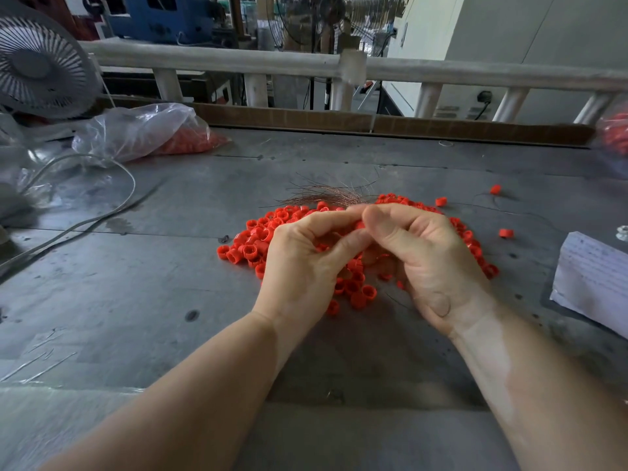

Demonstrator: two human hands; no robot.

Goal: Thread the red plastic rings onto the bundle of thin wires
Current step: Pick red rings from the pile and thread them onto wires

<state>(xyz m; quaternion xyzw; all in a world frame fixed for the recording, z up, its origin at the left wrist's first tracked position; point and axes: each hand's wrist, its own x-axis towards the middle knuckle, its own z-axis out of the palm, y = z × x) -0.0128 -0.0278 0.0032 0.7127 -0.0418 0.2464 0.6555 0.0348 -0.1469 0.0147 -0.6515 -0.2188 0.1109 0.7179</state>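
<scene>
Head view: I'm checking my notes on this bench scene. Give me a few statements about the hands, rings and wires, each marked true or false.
1. Both hands, left and right, meet above the pile of rings. True.
2. The wires fan out toward the person. False: they fan away, toward the far edge.
3. A bag of red pieces lies at far left. True.
4. The rings sit in a tray. False: they lie loose on the table.
5. A few rings lie apart at right. True.

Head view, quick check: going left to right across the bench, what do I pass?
White desk fan → clear plastic bag of red rings → left hand → right hand → stray red plastic ring → white paper stack.
</scene>
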